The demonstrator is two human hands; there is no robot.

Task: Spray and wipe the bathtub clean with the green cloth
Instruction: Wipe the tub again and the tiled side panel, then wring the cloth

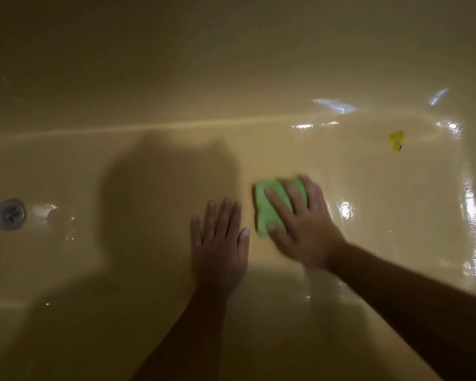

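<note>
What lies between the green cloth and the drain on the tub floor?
The left hand lies flat on the tub floor right beside the cloth, on the drain side. Past it the floor shows only shadow. The right hand presses the cloth.

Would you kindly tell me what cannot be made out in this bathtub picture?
Head view:
- the green cloth: half covered by the right hand, and both are motion-blurred.
- the small yellow scrap on the bathtub floor: too small and blurred to identify.
- the bathtub's drain end: cut off by the left edge.
</note>
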